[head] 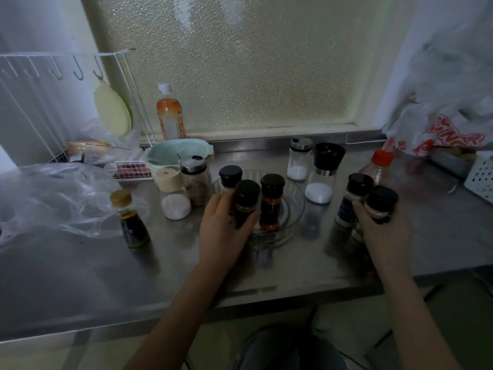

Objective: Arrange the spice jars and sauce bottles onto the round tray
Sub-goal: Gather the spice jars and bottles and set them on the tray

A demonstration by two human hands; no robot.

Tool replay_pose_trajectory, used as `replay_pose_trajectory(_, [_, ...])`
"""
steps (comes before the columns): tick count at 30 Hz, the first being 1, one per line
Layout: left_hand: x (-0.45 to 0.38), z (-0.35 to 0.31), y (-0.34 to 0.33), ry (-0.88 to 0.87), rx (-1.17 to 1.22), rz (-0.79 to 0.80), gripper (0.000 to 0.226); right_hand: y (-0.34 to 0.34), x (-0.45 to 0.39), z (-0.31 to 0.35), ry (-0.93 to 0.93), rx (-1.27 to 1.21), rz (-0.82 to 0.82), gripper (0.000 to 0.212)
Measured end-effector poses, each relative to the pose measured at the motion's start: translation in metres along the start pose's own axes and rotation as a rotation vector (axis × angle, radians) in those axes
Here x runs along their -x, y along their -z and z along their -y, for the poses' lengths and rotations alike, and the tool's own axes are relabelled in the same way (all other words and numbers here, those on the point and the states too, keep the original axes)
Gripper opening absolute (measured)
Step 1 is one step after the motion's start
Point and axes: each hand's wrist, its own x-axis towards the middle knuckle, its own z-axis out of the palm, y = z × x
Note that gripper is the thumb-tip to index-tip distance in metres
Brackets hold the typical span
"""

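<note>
A clear round glass tray sits mid-counter. On it stand an orange-filled black-capped spice jar and another black-capped jar behind my fingers. My left hand grips a dark black-capped spice jar at the tray's left edge. My right hand holds a black-capped jar right of the tray, beside a blue-labelled jar. Off the tray stand a small soy sauce bottle, a beige-capped salt jar, a brown spice shaker, a white-powder shaker, a black-topped grinder and a red-capped sauce bottle.
The steel counter carries a crumpled clear plastic bag at left, a mint bowl, an orange drink bottle and a white wire rack behind. A white-and-red plastic bag and a white basket lie at right.
</note>
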Motion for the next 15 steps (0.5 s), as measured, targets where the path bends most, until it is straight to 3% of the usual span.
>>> replay_pose_trajectory(3, [0.001, 0.008, 0.002, 0.079, -0.004, 0.004, 0.049, 0.002, 0.016, 0.007, 0.031, 0.079, -0.18, 0.059])
replay_pose_trajectory(6, [0.003, 0.014, 0.0, 0.181, 0.056, 0.014, 0.065, -0.003, 0.037, 0.041, 0.16, -0.137, -0.216, 0.049])
replay_pose_trajectory(12, [0.0, 0.024, 0.007, 0.285, -0.023, -0.106, 0.051, -0.059, 0.049, 0.091, 0.302, -0.024, 0.273, 0.051])
replay_pose_trajectory(15, [-0.003, 0.032, 0.012, 0.3, 0.013, -0.102, 0.038, -0.079, 0.044, 0.082, 0.289, 0.056, 0.409, 0.05])
